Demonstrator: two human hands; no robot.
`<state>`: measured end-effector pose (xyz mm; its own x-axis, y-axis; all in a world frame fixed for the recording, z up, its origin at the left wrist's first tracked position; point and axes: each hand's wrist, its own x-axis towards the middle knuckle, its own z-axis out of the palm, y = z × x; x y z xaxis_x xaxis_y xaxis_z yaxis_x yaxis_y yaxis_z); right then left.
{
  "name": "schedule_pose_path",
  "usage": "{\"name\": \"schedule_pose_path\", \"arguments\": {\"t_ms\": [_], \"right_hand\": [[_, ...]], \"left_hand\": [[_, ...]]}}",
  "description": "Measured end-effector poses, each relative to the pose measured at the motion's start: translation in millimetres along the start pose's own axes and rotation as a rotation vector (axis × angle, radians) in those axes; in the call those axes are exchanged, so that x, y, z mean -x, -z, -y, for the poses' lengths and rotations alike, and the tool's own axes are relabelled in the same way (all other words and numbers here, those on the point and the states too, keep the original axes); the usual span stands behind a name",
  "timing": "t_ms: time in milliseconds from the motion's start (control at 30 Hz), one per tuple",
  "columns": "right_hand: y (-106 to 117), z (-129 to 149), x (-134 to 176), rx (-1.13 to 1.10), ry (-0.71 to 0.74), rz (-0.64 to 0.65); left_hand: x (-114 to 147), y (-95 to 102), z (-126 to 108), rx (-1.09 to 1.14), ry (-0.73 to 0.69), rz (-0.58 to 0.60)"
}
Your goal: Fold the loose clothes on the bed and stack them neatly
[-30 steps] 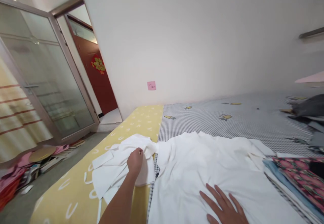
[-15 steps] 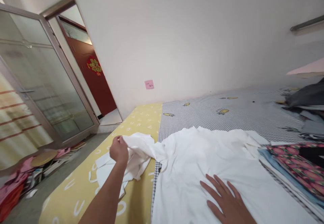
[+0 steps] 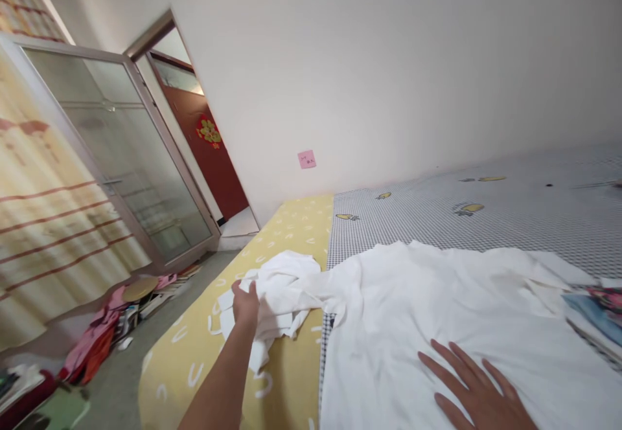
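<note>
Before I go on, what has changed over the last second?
The left hand has moved left across the white cloth to its far left side, and the cloth is more bunched up. Whether the fingers still grip it, I cannot tell. The view has swung left. The right hand stays spread flat on the shirt.

The left hand [image 3: 245, 304] has moved outward; the white cloth [image 3: 287, 282] beside it lies more bunched.
</note>
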<state>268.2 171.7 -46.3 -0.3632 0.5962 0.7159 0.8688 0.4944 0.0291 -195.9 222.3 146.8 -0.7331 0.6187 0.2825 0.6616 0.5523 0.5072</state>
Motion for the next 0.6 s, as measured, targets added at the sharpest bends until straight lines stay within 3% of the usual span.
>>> {"name": "schedule_pose_path", "arguments": {"t_ms": [167, 300, 467, 600], "right_hand": [[3.8, 2.0, -3.3, 0.000, -0.008, 0.007], [11.5, 4.6, -7.8, 0.007, -0.031, 0.052], [14.9, 6.7, -10.6, 0.017, -0.045, 0.072], [11.1, 8.1, -9.6, 0.023, -0.041, 0.045]], "left_hand": [[19.5, 6.1, 2.5, -0.124, -0.111, 0.174], [26.6, 20.0, -16.2, -0.162, -0.143, 0.144], [30.8, 45.3, -82.1, -0.041, -0.196, 0.033], [70.9, 47.3, -155.6, 0.073, -0.415, -0.003]]}}
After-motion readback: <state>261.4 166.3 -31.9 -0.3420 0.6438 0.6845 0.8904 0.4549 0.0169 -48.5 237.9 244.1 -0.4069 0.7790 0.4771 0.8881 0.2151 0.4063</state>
